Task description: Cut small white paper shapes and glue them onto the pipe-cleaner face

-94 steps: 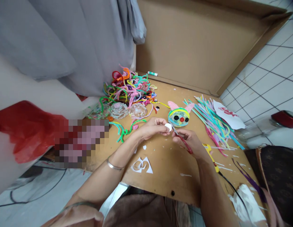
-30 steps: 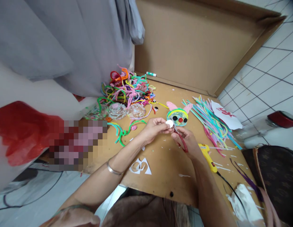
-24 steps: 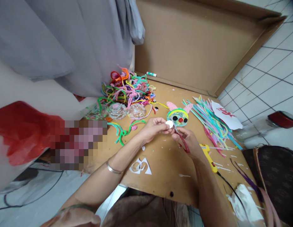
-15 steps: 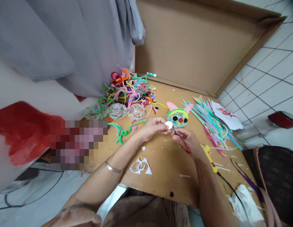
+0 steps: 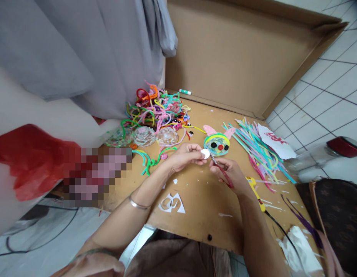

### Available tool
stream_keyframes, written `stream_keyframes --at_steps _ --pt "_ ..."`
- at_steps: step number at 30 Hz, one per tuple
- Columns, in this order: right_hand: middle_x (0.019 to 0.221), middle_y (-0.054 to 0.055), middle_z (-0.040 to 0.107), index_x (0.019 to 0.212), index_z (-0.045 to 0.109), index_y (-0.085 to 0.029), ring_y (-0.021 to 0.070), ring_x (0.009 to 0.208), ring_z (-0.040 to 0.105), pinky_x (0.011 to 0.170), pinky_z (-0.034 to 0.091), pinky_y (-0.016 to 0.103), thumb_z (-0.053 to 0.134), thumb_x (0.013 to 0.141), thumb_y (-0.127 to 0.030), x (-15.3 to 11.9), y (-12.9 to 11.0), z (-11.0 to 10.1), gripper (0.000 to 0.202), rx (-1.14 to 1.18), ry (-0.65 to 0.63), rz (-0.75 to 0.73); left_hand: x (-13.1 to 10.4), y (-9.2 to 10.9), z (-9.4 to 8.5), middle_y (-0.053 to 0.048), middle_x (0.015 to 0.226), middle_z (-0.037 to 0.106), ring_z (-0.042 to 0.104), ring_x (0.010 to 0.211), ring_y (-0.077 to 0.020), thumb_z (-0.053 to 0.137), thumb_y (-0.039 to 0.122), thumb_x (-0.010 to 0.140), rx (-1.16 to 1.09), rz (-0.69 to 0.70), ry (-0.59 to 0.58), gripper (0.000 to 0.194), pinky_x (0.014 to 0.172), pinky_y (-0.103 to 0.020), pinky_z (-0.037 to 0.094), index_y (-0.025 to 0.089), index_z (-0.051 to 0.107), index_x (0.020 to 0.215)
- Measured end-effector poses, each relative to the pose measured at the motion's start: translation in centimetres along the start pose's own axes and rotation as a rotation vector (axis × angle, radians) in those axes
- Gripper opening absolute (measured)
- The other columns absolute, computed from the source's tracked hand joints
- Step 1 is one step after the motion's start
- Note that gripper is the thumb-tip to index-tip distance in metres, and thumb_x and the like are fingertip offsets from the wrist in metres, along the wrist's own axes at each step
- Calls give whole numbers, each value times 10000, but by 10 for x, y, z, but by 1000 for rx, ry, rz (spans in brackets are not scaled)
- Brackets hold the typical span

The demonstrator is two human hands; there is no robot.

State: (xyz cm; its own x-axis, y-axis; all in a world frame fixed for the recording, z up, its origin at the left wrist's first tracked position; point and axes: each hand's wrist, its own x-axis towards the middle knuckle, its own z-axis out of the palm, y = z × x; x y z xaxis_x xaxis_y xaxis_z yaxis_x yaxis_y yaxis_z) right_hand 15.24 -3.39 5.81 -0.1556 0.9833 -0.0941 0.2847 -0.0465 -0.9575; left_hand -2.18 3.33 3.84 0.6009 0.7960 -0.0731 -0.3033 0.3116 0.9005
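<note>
Between the fingertips of my left hand (image 5: 187,157) is pinched a small white paper disc (image 5: 205,154). My right hand (image 5: 230,172) grips a pair of scissors (image 5: 223,174) with red handles; the blades point up and left and meet the disc's right edge. Just beyond my hands lies a round animal face (image 5: 216,144) with pink ears, a green and yellow band, black eyes and a red nose. White paper offcuts (image 5: 171,202) with curved cut-outs lie on the table nearer to me, along with small snippets.
A tangled pile of colourful pipe cleaners (image 5: 161,105) sits at the back left, beside clear round pieces (image 5: 166,136). Straight pipe cleaners (image 5: 256,144) lie to the right, near a yellow glue gun (image 5: 256,193), a brown bag (image 5: 334,215) and a glue stick (image 5: 185,92) behind.
Hardly anything differs. Both hands keep their places, with the disc still at the scissor blades; the whole view has shifted very slightly.
</note>
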Motion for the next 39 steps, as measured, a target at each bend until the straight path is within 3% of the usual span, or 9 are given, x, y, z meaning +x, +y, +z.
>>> stream_keyframes --at_steps 8,20,28,39 --pt "480 -64 435 746 593 -164 63 405 351 391 277 202 734 630 -528 2 3 4 408 25 64 -64 -2 -3 6 -62 780 689 648 649 -100 776 361 650 -39 -4 -75 351 634 -210 510 97 609 808" --pt "467 -73 415 677 543 -175 51 391 336 373 245 189 727 644 -519 3 3 12 391 37 145 -68 5 -31 26 -1 641 635 569 533 -51 805 345 592 -288 140 192 341 533 -163 451 109 602 730" --pt "481 -73 412 674 538 -177 55 404 350 382 254 188 721 643 -519 2 4 13 390 24 143 -49 3 -27 29 -4 598 647 594 541 -62 805 289 566 -302 169 265 303 565 -165 466 113 588 685" --pt "488 -76 398 692 538 -175 53 403 339 379 261 192 719 658 -510 0 1 9 382 -5 101 -38 4 -21 22 -14 619 663 620 573 -72 779 223 568 -285 141 211 243 584 -168 474 110 582 654"
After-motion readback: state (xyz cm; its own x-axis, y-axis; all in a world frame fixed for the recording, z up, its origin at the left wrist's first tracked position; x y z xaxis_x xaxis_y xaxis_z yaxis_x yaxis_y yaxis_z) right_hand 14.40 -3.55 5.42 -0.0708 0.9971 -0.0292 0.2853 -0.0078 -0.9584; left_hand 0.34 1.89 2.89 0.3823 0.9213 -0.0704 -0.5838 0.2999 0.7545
